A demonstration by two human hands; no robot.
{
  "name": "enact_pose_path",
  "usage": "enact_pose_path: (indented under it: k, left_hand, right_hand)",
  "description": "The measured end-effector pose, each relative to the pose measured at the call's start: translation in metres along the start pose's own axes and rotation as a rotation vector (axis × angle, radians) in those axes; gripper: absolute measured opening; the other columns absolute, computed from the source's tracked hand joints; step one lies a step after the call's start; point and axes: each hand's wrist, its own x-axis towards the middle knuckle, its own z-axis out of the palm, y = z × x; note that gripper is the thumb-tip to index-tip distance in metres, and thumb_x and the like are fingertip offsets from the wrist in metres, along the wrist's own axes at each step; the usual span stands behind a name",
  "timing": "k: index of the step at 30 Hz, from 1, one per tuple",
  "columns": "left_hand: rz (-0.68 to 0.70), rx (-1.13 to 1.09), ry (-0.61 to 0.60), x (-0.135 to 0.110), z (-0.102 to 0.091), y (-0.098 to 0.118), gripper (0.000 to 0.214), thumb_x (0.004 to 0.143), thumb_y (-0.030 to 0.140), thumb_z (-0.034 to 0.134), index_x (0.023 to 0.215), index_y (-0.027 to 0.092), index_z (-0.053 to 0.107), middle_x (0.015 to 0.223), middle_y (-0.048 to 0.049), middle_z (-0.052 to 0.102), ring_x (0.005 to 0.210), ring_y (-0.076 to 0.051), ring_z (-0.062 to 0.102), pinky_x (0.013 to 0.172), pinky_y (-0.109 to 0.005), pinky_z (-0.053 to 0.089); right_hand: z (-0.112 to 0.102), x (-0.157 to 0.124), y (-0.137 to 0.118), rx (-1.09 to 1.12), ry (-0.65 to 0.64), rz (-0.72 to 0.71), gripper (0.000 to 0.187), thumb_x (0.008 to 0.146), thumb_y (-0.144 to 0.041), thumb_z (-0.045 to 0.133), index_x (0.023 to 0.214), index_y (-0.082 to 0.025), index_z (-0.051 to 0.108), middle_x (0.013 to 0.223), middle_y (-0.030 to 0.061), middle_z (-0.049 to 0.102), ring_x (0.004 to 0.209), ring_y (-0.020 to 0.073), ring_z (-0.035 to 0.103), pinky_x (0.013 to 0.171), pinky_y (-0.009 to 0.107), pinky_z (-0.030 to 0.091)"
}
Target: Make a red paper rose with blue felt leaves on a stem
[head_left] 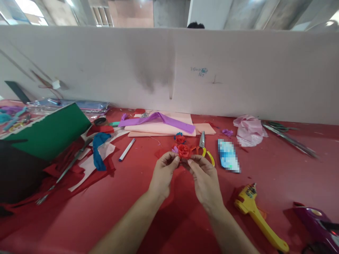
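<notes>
My left hand [163, 173] and my right hand [203, 176] meet over the red table [106, 211], both pinched on a small red paper rose [183, 151]. The fingertips of both hands close on its base from either side. Just behind it lies a second red paper flower with a blue bit [179, 138]. Yellow-handled scissors [204, 146] lie right of the rose, close to my right hand.
Pink paper sheets with a purple strip [159, 121] lie behind. Green card [50, 132], red scraps, a blue strip [98, 151] and a white pen [127, 149] sit left. A phone [228, 155], yellow glue gun [258, 217], purple tool [317, 222] and crumpled pink paper [249, 130] sit right. A partition wall stands at the back.
</notes>
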Motion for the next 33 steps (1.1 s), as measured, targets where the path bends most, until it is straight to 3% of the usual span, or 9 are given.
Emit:
enact_pose_path:
  k: [7,13,18,33]
  left_hand:
    - [-0.035,-0.011,0.003,0.0,0.001,-0.001,0.014,0.07,0.027,0.071,0.07,0.016,0.062,0.07,0.0003,0.06,0.067,-0.01,0.053,0.071,-0.024,0.041]
    - [-0.12,-0.085,0.013,0.0,-0.001,-0.002,0.019,0.066,0.027,0.075,0.067,0.015,0.06,0.066,0.0007,0.059,0.064,-0.01,0.053,0.067,-0.022,0.041]
    - [-0.085,-0.095,0.038,-0.001,0.001,-0.004,0.019,0.065,0.026,0.074,0.066,0.015,0.059,0.065,0.0017,0.057,0.063,-0.009,0.051,0.067,-0.022,0.042]
    - [0.022,-0.058,0.074,-0.006,0.008,-0.005,0.015,0.068,0.024,0.071,0.068,0.016,0.058,0.066,0.0022,0.055,0.065,-0.01,0.05,0.068,-0.023,0.043]
  right_hand:
    - [-0.007,0.002,0.005,-0.063,-0.005,-0.034,0.01,0.073,-0.025,0.071,0.08,-0.021,0.065,0.078,-0.001,0.068,0.075,0.0168,0.065,0.081,0.038,0.051]
    - [-0.007,-0.003,0.002,-0.38,0.016,-0.153,0.009,0.076,-0.027,0.068,0.082,-0.022,0.065,0.078,-0.0003,0.066,0.073,0.0163,0.063,0.071,0.031,0.052]
    - [-0.001,-0.01,-0.004,-0.576,-0.017,-0.324,0.003,0.078,-0.023,0.063,0.081,-0.022,0.063,0.079,-0.0002,0.065,0.072,0.015,0.062,0.068,0.028,0.052]
    - [0.004,-0.016,-0.003,-0.656,0.013,-0.405,0.004,0.082,-0.023,0.061,0.083,-0.023,0.065,0.086,0.0031,0.063,0.079,0.0182,0.06,0.07,0.031,0.049]
